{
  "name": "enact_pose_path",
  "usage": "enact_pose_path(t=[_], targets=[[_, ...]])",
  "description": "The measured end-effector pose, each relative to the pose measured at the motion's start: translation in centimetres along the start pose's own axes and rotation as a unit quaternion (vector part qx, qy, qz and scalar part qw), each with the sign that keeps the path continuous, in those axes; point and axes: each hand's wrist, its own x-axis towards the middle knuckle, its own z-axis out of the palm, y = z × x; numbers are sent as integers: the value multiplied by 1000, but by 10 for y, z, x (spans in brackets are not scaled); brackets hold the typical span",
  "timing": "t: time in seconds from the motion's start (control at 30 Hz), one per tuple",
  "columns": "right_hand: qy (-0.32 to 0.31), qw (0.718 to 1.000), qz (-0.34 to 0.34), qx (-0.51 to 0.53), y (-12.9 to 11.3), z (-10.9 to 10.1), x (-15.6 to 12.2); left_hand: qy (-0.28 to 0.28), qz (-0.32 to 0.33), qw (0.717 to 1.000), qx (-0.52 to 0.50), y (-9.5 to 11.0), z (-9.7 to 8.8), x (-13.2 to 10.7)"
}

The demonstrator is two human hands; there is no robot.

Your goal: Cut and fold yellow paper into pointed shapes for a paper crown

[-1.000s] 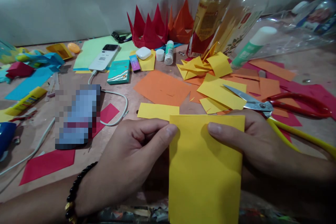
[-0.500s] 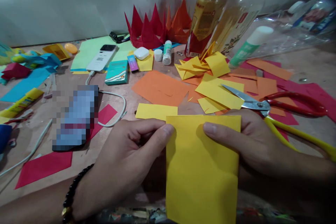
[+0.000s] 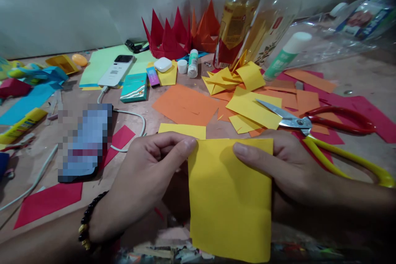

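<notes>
A rectangular yellow paper sheet [image 3: 230,202], creased across its lower part, is held flat near its top edge between the left hand [image 3: 145,173] and right hand [image 3: 287,169].

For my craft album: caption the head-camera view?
Left hand and right hand hold yellow paper above scattered coloured scraps, scissors nearby.

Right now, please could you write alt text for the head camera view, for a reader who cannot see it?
The left hand and right hand hold a yellow paper sheet by its top corners; a black beaded bracelet circles the left wrist. Beyond, scissors with red and yellow handles lie among orange paper scraps, below a red paper crown and a plastic bottle.
</notes>
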Motion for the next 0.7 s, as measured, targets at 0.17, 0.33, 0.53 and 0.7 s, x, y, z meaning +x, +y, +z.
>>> enact_pose_path(t=[0.17,0.33,0.53,0.7], targets=[[0,1000,-5,19,-4,-2,4,-73,-60,993,-73,-1,-1,-2],[47,999,-12,-14,-13,-6,7,-152,-85,985,-8,6,-3,-4],[35,994,-90,-49,-11,-16,10,-87,-62,994,1,5,-3,-2],[55,983,-94,-146,-12,-18,16,-30,-41,999,-14,4,-6,1]])
